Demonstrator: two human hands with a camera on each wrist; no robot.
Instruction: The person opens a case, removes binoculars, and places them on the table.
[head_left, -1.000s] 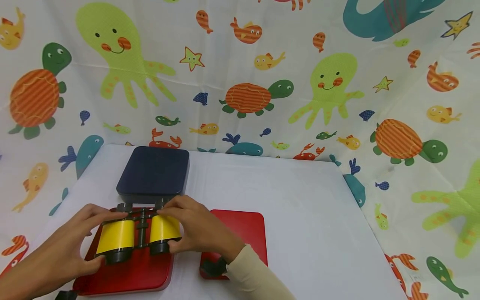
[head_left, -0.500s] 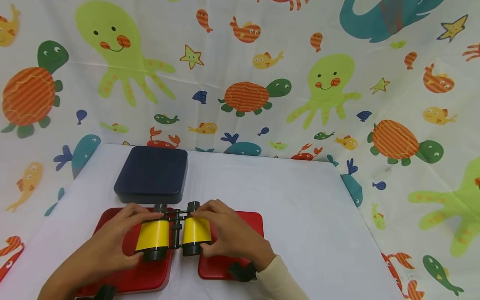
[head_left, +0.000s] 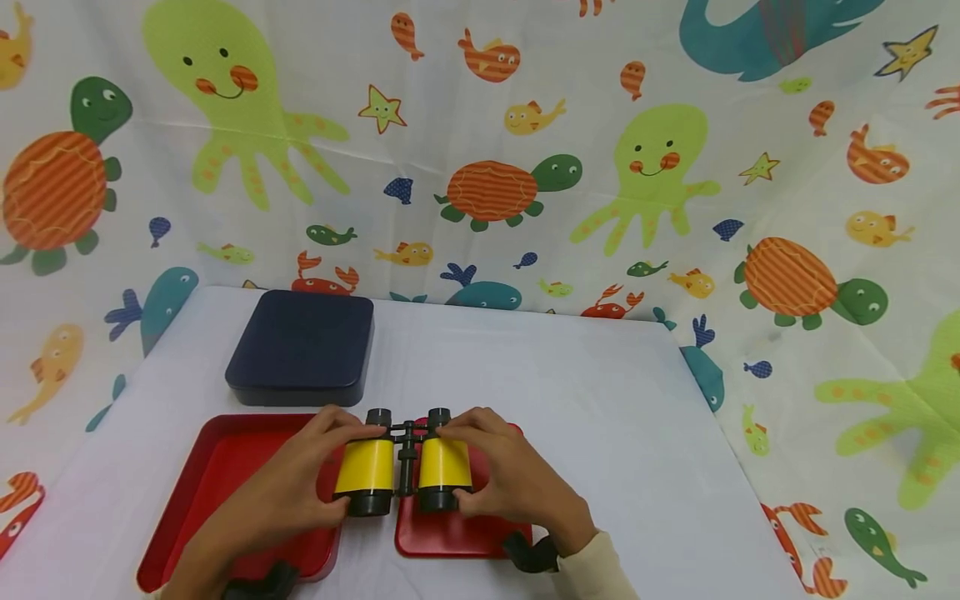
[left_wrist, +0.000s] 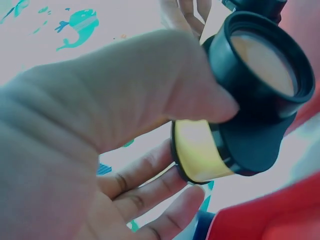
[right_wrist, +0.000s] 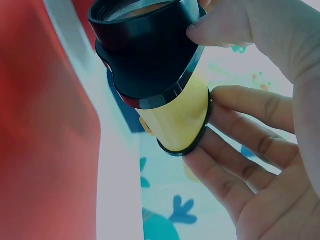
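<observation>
Yellow-and-black binoculars (head_left: pixel 407 471) directly between both hands, low in the head view, over the near part of the desk (head_left: pixel 600 450); long axis of each barrel running from near to far, eyepieces toward the far side, wide lens ends toward the near side. Right barrel over the smaller red tray (head_left: pixel 442 540), left barrel over the strip of desk just beside the right edge of the larger red tray (head_left: pixel 240 454); lifted clear, to judge from the wrist views, but no telling the height. Neither hand nearer than the other: contact at both ends, rightward of the left hand (head_left: pixel 300 475) and leftward of the right hand (head_left: pixel 517 477). On the left, fingers and thumb spread in a wide C, thumb against the black lens end, fingertips at the far shoulder, gripping the left barrel along its length rather than round its waist. On the right, much the same in mirror: thumb at the near black end, fingers gently bent toward the far end, gripping the right barrel only. On both sides, a gap from thumb to fingertips about matching the barrel body. Farther out, a navy case (head_left: pixel 303 346) beyond the larger tray, then a sea-creature curtain (head_left: pixel 450 108) behind everything.
</observation>
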